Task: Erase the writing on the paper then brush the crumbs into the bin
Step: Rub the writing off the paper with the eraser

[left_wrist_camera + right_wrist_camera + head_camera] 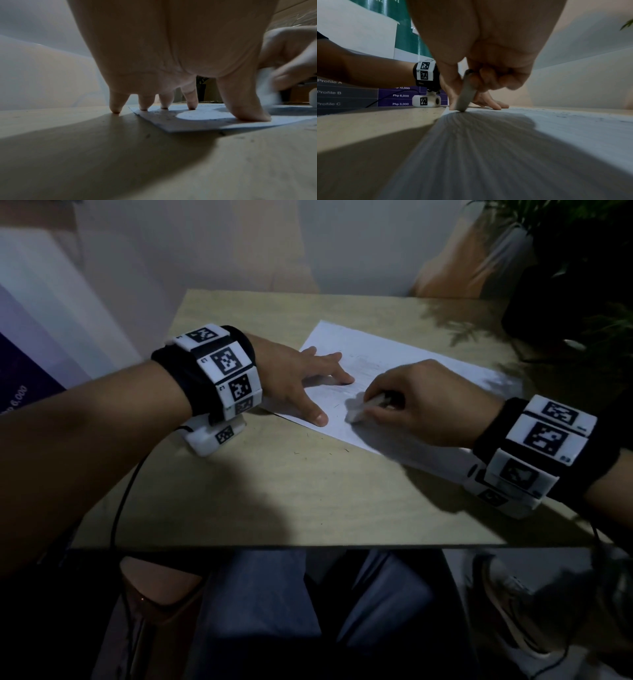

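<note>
Pale wood forms the counter point(308, 491), on which the paper point(394, 361) is laid flat near the far right side. An eraser point(363, 409) is pinched in the curled right hand point(428, 405) and pressed onto the sheet's near edge. The sheet is pinned by the spread, straight fingers of the left hand point(301, 378), with a potted plant point(575, 268) seen at the far right corner.

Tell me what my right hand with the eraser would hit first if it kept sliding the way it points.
Probably the left hand's thumb: the right hand points the eraser leftward across the paper, and the thumb lies just beyond its tip.
</note>
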Demonstrator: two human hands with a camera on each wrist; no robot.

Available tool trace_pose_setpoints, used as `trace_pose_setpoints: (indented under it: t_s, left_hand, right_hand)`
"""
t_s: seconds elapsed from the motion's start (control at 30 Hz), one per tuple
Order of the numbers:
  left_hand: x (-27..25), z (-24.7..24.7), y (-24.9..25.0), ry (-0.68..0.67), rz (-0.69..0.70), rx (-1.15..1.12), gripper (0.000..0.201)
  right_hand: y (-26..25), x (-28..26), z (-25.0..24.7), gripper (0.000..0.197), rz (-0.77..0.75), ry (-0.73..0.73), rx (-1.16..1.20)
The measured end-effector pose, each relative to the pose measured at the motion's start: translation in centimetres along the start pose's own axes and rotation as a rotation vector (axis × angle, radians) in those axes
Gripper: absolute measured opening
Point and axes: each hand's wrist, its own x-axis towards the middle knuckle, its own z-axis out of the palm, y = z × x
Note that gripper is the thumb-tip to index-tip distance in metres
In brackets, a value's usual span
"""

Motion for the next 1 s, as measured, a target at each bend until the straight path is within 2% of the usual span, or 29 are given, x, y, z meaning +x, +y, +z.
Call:
trace_pose_setpoints:
  t_s: [0.07, 0.13, 0.23, 0.33, 0.4, 0.47, 0.57, 0.7, 0.77, 0.83, 0.9, 1.0]
  left_hand:
    - [0.0, 0.0, -0.1, -0.008, -0.001, -0.006, 0.088]
    - [0.0, -0.1, -0.1, -0.010, 0.000, -0.013, 0.087]
    - [-0.1, 0.0, 0.2, -0.003, 0.003, 0.002, 0.086]
    - [-0.1, 0.0, 0.1, 0.006, 0.000, 0.011, 0.087]
    - [0.0, 0.0, 0.0, 0.001, 0.005, 0.014, 0.088]
    - [0.1, 0.0, -0.1, 0.001, 0.005, 0.015, 0.088]
    - [0.0, 0.0, 0.0, 0.001, 0.004, 0.018, 0.089]
    - [0.0, 0.3, -0.1, 0.033, 0.020, 0.023, 0.088]
    - [0.0, 0.3, -0.2, 0.032, 0.024, 0.026, 0.088]
    - [0.0, 0.3, -0.1, 0.027, 0.018, 0.032, 0.088]
    - [0.0, 0.3, -0.1, 0.038, 0.012, 0.038, 0.088]
    - [0.0, 0.4, -0.1, 0.044, 0.015, 0.038, 0.088]
  right_hand:
    - [-0.1, 0.0, 0.2, 0.061, -0.040, 0.036, -0.042]
    - [-0.6, -0.3, 0.3, 0.062, -0.109, -0.020, 0.013]
    - [-0.9, -0.3, 0.0, 0.066, -0.061, -0.107, 0.145]
    - [-0.2, 0.2, 0.1, 0.063, -0.012, -0.013, 0.004]
    - [-0.3, 0.2, 0.2, 0.064, -0.031, 0.027, -0.053]
    - [-0.8, -0.1, 0.3, 0.062, -0.095, -0.005, -0.004]
    - [-1.1, -0.4, 0.0, 0.065, -0.064, -0.095, 0.120]
    - [-0.2, 0.2, 0.2, 0.070, 0.015, 0.018, -0.039]
    - [-0.2, 0.0, 0.2, 0.067, -0.006, 0.033, -0.083]
    - [-0.7, -0.6, 0.1, 0.062, -0.057, -0.039, -0.011]
    - [-1.1, -1.0, -0.2, 0.065, -0.046, -0.119, 0.110]
    - [-0.4, -0.5, 0.0, 0.072, -0.002, -0.024, 0.035]
